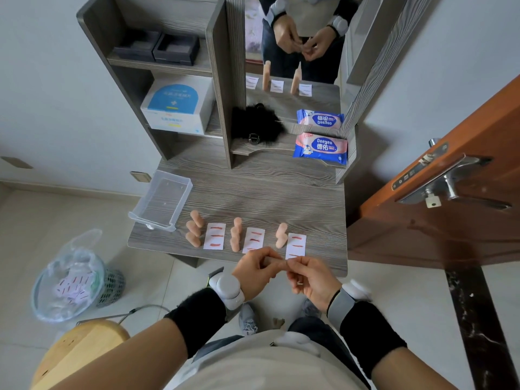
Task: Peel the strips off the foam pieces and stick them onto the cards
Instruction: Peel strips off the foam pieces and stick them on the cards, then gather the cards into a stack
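Note:
Three white cards lie in a row near the table's front edge: a left card [214,235], a middle card [253,239] and a right card [295,244], each bearing red strips. Peach foam pieces lie beside them: a left group [194,228], a middle group [235,233] and a right group [281,235]. My left hand [254,270] grips one peach foam piece [270,261] just in front of the table edge. My right hand [311,277] pinches at that piece's end with thumb and forefinger. The strip itself is too small to make out.
A clear plastic tray [163,202] sits at the table's left edge. A lined bin [76,280] with used cards stands on the floor to the left. A wooden stool [81,353] is behind it. Wipes packs [320,147], a mirror and shelves rise at the back; a door [450,192] stands open on the right.

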